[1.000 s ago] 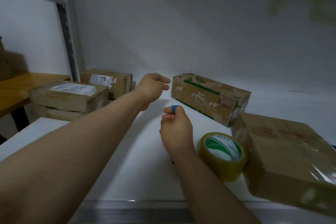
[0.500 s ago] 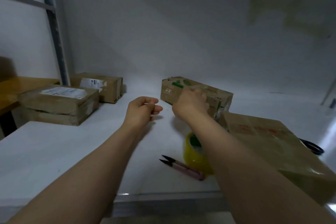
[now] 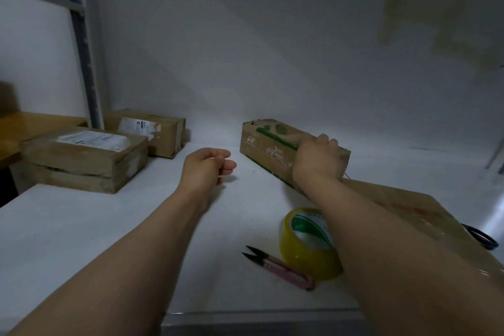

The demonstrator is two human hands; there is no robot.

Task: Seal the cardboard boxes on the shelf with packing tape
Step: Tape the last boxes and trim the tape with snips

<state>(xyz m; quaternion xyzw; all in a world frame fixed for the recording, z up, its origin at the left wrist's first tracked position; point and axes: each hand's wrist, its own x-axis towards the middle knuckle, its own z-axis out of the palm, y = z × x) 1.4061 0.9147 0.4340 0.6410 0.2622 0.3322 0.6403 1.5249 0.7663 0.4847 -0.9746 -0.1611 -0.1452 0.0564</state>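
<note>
Gripping green-striped box (image 3: 267, 146), right hand (image 3: 313, 161) fingers (image 3: 326, 142) curled over top

I work in a parcel storage and packing area, identified by the white shelf deck (image 3: 81, 226) on a grey steel upright (image 3: 84, 63) against a bare wall (image 3: 245, 49), the worn cardboard boxes (image 3: 81, 163) bearing printed shipping labels (image 3: 92, 139), and the packing tape roll (image 3: 308, 259) and snips (image 3: 278, 267) lying on the deck.
</note>
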